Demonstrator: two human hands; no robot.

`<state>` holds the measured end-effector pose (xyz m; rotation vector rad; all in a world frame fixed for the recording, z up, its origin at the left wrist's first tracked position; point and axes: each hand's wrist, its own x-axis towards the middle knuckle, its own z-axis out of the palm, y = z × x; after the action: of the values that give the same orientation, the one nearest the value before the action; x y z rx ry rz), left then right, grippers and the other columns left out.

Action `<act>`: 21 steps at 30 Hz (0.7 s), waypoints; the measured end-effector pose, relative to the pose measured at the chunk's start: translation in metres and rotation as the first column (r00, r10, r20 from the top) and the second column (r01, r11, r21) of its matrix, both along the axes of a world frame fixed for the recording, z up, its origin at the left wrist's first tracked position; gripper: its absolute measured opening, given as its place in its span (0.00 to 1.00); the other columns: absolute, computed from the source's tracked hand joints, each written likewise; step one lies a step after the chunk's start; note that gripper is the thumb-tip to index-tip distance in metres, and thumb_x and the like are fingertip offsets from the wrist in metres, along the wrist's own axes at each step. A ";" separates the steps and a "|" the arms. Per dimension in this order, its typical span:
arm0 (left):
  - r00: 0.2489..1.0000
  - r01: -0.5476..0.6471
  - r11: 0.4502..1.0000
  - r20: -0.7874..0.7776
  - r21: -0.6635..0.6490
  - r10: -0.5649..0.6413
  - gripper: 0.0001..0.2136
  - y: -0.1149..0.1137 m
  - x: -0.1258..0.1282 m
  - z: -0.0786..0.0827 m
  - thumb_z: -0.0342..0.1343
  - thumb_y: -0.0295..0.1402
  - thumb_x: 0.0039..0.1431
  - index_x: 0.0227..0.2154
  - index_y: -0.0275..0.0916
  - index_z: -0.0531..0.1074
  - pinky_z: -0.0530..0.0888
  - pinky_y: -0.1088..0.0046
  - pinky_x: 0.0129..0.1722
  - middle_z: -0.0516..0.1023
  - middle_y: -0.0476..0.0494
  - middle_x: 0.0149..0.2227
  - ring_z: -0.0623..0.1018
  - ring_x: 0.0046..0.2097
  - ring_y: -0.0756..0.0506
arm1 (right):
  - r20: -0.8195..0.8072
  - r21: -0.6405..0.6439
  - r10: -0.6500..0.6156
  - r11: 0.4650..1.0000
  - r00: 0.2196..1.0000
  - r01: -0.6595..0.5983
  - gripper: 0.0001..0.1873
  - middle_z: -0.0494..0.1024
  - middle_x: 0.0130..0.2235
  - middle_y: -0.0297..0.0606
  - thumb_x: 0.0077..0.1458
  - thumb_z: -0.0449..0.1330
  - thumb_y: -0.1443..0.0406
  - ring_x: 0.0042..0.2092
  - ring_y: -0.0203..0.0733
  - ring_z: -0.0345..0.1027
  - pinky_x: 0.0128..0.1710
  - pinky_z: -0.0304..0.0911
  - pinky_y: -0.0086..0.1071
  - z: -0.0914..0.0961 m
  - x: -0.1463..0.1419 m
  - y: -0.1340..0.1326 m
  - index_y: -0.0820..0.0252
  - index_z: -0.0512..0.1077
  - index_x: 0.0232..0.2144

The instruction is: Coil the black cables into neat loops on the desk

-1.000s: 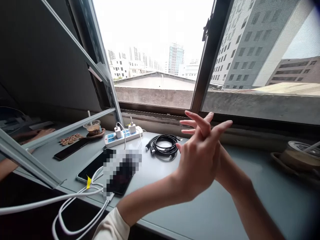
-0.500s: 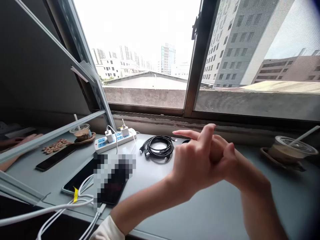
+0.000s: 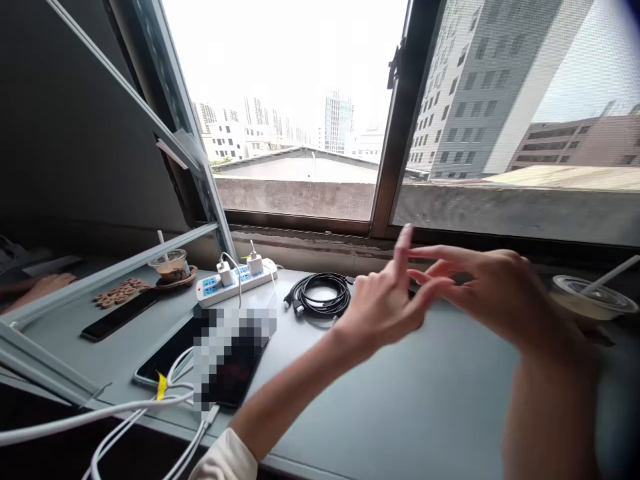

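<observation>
I read the left hand (image 3: 383, 303) loosely open, index finger raised; the right hand (image 3: 493, 290) open, fingers extended toward it. Both sit above one tabletop (image 3: 400, 400). One coiled black cable bundle (image 3: 317, 309) lies left of them; farther left: one power strip (image 3: 235, 288), two chargers (image 3: 255, 265), three phones (image 3: 120, 317).

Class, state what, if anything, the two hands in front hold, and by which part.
Nothing visible is held: the left hand and right hand, both bare, overlap in view above the desk.
</observation>
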<state>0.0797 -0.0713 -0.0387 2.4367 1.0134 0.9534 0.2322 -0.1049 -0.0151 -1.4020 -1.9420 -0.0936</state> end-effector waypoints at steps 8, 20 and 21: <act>0.886 -0.441 0.896 -0.184 -0.051 0.426 0.23 0.079 -0.028 -0.014 0.40 0.50 0.58 0.43 0.38 0.70 0.67 0.64 0.42 0.77 0.39 0.37 0.74 0.43 0.37 | -0.121 0.220 0.082 0.974 0.989 -0.054 0.06 0.77 0.27 0.30 0.51 0.61 0.57 0.27 0.40 0.71 0.17 0.62 0.27 0.013 -0.001 -0.038 0.47 0.76 0.32; 0.922 -0.367 0.928 -0.156 -0.069 0.353 0.19 0.087 -0.041 -0.010 0.46 0.47 0.55 0.35 0.38 0.75 0.68 0.71 0.39 0.79 0.41 0.34 0.76 0.40 0.42 | -0.166 0.270 0.584 0.802 0.795 -0.533 0.02 0.72 0.17 0.24 0.48 0.63 0.61 0.16 0.32 0.64 0.21 0.65 0.28 0.010 -0.007 -0.064 0.47 0.72 0.26; 0.916 -0.368 0.927 -0.200 -0.075 0.348 0.19 0.089 -0.040 -0.012 0.46 0.47 0.54 0.34 0.39 0.75 0.69 0.70 0.39 0.79 0.41 0.34 0.76 0.39 0.41 | -0.186 0.274 0.600 0.792 0.778 -0.545 0.04 0.70 0.15 0.24 0.50 0.61 0.58 0.14 0.32 0.62 0.20 0.65 0.28 0.005 -0.006 -0.067 0.46 0.72 0.25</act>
<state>0.0400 0.0172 -0.0508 2.3216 1.5776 0.7600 0.2258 -0.1715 -0.0098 -0.5961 -1.9797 0.1730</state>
